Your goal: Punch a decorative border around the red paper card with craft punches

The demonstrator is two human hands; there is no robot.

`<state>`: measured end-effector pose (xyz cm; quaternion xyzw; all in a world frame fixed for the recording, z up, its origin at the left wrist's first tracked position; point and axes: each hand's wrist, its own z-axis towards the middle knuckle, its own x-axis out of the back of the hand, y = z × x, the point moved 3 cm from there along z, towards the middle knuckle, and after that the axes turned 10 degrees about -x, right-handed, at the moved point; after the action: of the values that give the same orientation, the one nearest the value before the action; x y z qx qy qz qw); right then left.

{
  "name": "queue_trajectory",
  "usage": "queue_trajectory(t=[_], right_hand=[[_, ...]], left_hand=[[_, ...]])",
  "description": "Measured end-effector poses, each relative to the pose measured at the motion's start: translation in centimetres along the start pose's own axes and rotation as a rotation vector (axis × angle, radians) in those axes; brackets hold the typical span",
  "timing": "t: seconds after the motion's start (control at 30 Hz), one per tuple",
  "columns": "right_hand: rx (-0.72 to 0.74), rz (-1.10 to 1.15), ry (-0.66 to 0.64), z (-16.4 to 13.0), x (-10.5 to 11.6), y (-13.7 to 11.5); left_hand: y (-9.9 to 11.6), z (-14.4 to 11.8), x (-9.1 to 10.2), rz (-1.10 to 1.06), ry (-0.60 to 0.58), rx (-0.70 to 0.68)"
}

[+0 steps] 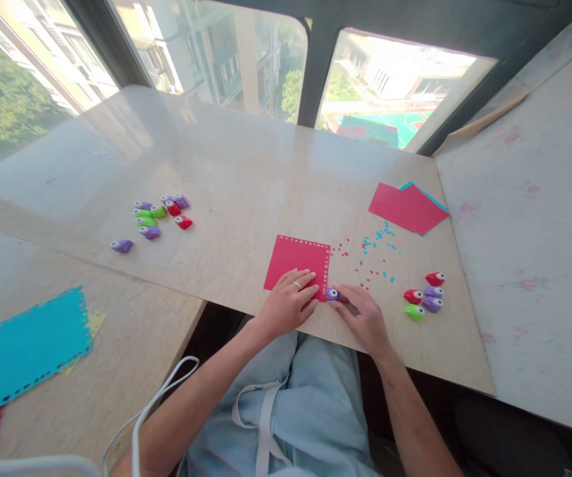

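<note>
A red sheet of paper (pixel 290 255) lies near the table's front edge, with small punched holes along its far and right edges. My left hand (pixel 291 298) rests flat on its lower part, fingers spread toward the right; a ring is on one finger. At the sheet's lower right edge sits a small purple craft punch (pixel 333 294). My right hand (pixel 361 315) grips this punch between thumb and fingers. Tiny red and blue paper cutouts (pixel 378 245) are scattered to the right of the sheet.
More craft punches in red, purple and green stand in a right group (pixel 425 298) and a left group (pixel 154 215). Red and blue sheets (pixel 407 207) lie at the back right. Punched blue paper (pixel 37 344) is at the left, near a white cable (pixel 139 411). Windows border the table.
</note>
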<state>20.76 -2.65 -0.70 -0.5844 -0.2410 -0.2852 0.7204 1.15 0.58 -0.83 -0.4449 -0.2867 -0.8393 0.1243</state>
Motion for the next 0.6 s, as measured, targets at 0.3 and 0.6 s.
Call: queue_trajectory(t=[0.3,0.6], right_hand=[[0.015,0.003,-0.005,-0.1,-0.1,-0.06],[0.009,-0.019,-0.004,-0.35,-0.35,-0.34]], left_hand=[[-0.17,-0.1,-0.07,-0.048,0.017,0.037],[-0.33,-0.07,-0.11,-0.086,0.024,0.081]])
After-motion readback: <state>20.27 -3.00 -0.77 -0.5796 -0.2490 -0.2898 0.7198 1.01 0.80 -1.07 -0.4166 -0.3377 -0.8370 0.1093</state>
